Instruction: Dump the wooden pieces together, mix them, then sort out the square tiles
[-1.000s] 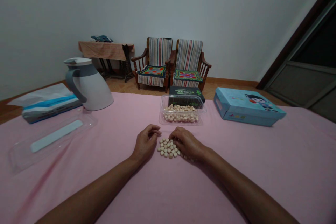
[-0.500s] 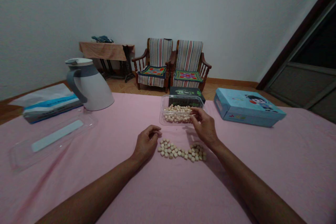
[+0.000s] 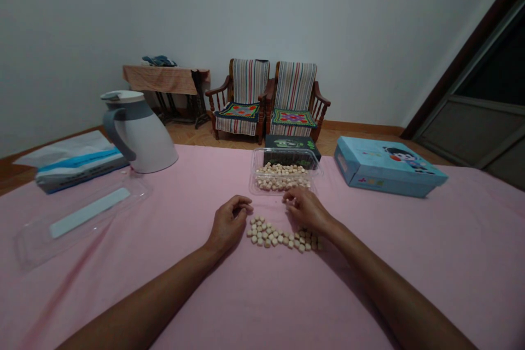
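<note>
Small round pale tablets [image 3: 267, 235], several of them, lie in a loose curved heap on the pink cloth. My left hand [image 3: 229, 221] rests at the heap's left end, loosely curled, thumb and fingers apart, with nothing seen in it. Between the heap and the clear plastic box [image 3: 256, 168], my right hand [image 3: 307, 209] hovers low, palm down. Its thumb and index finger are bent with a gap between them, and no tablet shows there. More of the same tablets [image 3: 283, 175] fill the bottom of the box. My right hand covers part of the heap's right end.
A clear plastic lid [image 3: 139, 188] with a white label lies at left, by a tissue pack [image 3: 82, 168] and a grey-white jug [image 3: 150, 139]. Behind the plastic box stands a black box [image 3: 293, 143]; a blue carton [image 3: 385, 167] is on the right. Two armchairs [image 3: 293, 93] stand beyond the table.
My right hand has moved left and towards me, from over the plastic box's right side down to the cloth between box and heap. My left hand stays put.
</note>
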